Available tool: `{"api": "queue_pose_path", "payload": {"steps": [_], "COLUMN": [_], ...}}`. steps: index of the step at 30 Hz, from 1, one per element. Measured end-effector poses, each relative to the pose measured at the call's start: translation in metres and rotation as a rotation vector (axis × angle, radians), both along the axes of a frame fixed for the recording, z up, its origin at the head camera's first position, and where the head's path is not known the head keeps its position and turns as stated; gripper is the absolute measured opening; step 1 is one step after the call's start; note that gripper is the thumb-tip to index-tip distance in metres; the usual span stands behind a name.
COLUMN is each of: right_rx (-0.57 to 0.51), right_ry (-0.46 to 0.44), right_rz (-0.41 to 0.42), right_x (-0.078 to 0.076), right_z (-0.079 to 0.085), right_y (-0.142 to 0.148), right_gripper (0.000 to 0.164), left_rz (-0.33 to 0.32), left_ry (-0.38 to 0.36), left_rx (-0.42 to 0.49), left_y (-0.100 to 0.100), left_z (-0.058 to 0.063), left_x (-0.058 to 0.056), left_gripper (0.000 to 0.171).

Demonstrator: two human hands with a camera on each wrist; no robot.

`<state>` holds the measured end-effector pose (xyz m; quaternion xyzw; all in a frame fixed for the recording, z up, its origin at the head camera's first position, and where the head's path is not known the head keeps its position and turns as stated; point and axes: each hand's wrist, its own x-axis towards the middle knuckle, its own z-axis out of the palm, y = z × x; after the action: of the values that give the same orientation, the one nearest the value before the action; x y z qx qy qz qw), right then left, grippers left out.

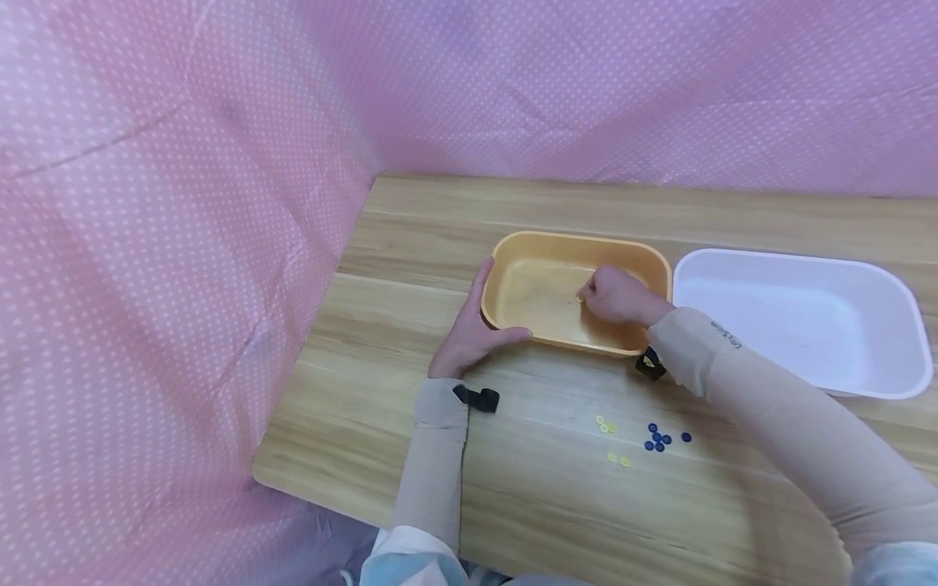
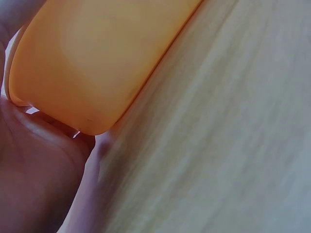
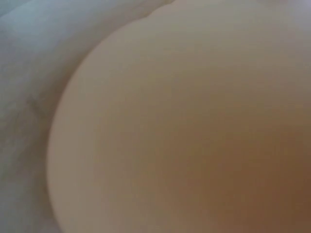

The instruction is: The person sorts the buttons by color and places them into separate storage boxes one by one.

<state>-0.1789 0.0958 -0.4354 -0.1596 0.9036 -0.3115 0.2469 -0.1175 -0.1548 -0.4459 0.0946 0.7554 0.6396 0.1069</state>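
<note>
In the head view, a yellow-orange plastic basin (image 1: 535,289) rests on the wooden table. My left hand (image 1: 471,335) holds its left end, thumb along the near rim and fingers along the left side. The left wrist view shows the palm (image 2: 39,165) close against the basin's corner (image 2: 92,97). Inside the basin, my right hand (image 1: 615,295) has its fingers curled and pinches a small yellow button (image 1: 580,299) low over the floor. Only the blurred basin wall (image 3: 170,121) fills most of the right wrist view; the right fingers are hidden there.
A white basin (image 1: 777,317) stands just right of the orange one, under the right forearm. Nearer me on the table (image 1: 542,505) lie several yellow buttons (image 1: 604,427) and several dark blue buttons (image 1: 657,438). Pink dotted cloth (image 1: 550,89) hangs behind and at the left.
</note>
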Motion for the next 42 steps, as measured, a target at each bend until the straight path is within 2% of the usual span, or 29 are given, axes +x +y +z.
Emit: {"api": "queue_pose_path", "payload": {"steps": [10, 19, 26, 38, 42], "right_rx": [0.041, 0.069, 0.078, 0.049, 0.007], "right_ry": [0.055, 0.066, 0.074, 0.059, 0.041], "right_rz": [0.015, -0.007, -0.033, -0.041, -0.054], "right_x": [0.0, 0.0, 0.0, 0.002, 0.004], "right_z": [0.0, 0.001, 0.0, 0.005, 0.009], "right_y": [0.001, 0.003, 0.002, 0.003, 0.005], "right_gripper": [0.041, 0.042, 0.043, 0.045, 0.042], "left_rz": [0.002, 0.002, 0.035, 0.029, 0.03], "left_ry": [-0.003, -0.012, 0.03, 0.034, 0.004], "left_rx": [0.042, 0.058, 0.025, 0.025, 0.014], "left_y": [0.001, 0.001, -0.002, -0.003, -0.003], "left_z": [-0.002, -0.003, -0.031, -0.031, -0.025], "left_x": [0.0, 0.0, -0.007, -0.008, -0.006], "left_gripper": [0.121, 0.121, 0.119, 0.12, 0.12]}}
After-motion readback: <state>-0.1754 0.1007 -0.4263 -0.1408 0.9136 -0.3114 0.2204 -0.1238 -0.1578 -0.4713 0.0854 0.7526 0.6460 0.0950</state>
